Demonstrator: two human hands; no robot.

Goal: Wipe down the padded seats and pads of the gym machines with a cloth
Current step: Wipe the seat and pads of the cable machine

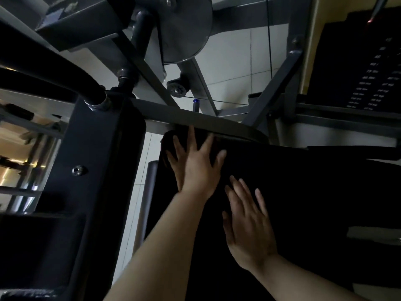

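- The left hand (196, 168) is lying flat with its fingers spread near the top-left corner of the black padded seat (303, 203), its grip released and curling round nothing.
- Under that hand a dark cloth (168, 141) is showing faintly as a rounded edge at the pad's upper corner; it is too dark to tell its full outline, and the straight fingers are pressing on it.
- The right hand (247, 222) is resting palm-down on the pad, just below and to the right of the left hand, fingers straight and close together, grip likewise released.
- The two hands are lying near each other but apart.
- A grey metal crossbar (195, 117) is running just above the pad's top edge, touching or nearly touching the left fingertips.
- A large round pulley wheel (184, 29) is hanging above, with a small roller (176, 90) below it.
- A black weight stack (368, 68) with small number labels is standing at the upper right.
- Pale floor tiles (234, 68) are showing between the frame bars.
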